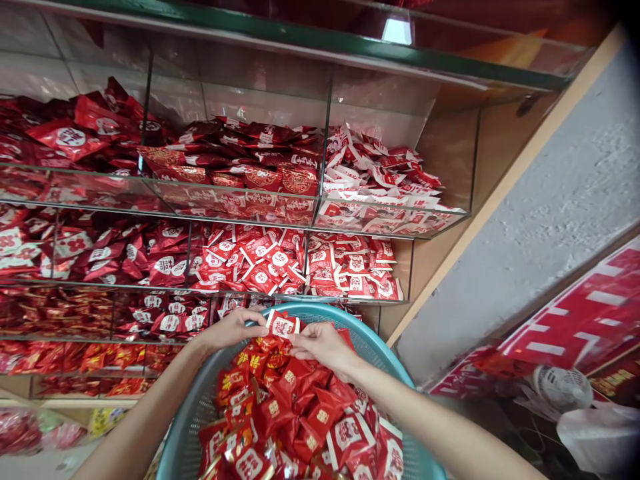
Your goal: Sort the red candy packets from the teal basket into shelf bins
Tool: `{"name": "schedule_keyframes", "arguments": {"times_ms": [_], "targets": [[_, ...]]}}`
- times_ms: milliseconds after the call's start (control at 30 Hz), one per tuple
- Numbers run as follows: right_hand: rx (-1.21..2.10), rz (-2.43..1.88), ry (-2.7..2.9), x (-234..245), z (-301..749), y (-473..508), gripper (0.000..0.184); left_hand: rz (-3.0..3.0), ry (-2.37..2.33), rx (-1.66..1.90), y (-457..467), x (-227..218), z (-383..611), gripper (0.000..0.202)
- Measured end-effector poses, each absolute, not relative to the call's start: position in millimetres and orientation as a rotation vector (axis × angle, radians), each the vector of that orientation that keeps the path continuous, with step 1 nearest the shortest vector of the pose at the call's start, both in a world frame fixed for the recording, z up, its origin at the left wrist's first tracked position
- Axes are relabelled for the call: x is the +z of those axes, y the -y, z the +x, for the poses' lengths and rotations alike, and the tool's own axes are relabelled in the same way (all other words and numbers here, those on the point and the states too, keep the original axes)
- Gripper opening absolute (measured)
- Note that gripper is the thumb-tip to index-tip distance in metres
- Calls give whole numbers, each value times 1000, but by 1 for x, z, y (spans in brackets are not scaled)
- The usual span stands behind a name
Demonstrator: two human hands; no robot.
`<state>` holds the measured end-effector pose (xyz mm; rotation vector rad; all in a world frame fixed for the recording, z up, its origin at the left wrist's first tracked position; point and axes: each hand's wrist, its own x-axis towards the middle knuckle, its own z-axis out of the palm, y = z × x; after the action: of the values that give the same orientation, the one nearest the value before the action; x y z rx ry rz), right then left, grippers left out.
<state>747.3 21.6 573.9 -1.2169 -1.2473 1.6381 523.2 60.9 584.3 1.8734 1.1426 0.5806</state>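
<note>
Between my two hands is a small red-and-white candy packet (283, 325), held up by its two ends. My left hand (249, 329) pinches its left end with thumb and fingers. The right end sits in the fingertips of my right hand (323, 347). Both hands are over the far side of a teal plastic basket (400, 363). Inside the basket lies a heap of red wrapped candies (295, 400), some printed with gold, others with white labels. The heap's near part runs out of view at the bottom.
Shelves with clear-walled compartments rise beyond the basket, filled with red candy packets (250, 160) and red-and-white ones (375, 167). A glass shelf edge (310, 37) crosses above. At right are a grey wall (530, 200), a white fan (563, 387) and a white plastic bag (603, 430).
</note>
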Motion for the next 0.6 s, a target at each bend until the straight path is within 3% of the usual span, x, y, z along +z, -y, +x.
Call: {"name": "schedule_keyframes", "arguments": {"times_ms": [600], "targets": [[1513,-1195,1617,579,741,-24,30,1920,-1078,641,-61,582,523,27]]}}
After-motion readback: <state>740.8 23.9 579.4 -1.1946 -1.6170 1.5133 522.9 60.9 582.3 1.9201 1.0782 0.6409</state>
